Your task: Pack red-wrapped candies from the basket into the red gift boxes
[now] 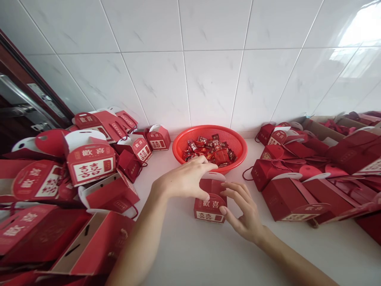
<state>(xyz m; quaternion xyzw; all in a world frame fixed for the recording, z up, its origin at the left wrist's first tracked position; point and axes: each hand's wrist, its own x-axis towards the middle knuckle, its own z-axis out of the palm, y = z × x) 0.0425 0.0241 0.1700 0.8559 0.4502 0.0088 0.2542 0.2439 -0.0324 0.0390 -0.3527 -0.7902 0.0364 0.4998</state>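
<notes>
A small red candy box point(210, 210) with gold lettering and a white label stands upright on the white table between my hands, its rounded top flaps parted. My left hand point(184, 178) reaches over its left side, thumb near the front flap and fingers stretched towards the back flap. On the right side, my right hand point(242, 210) has its fingers spread, with the thumb and fingertips at the box's edge; whether they press on it I cannot tell. Just behind is a red plastic basket point(177, 149) holding wrapped candies point(220, 149), partly hidden by my left hand.
Many red boxes point(91, 165) are heaped at left, some lying tilted. More boxes point(293, 194) with cord handles stand packed at right. A tiled wall point(212, 87) closes off the back of the table point(190, 254). A dark door frame with a metal handle point(18, 89) is at far left.
</notes>
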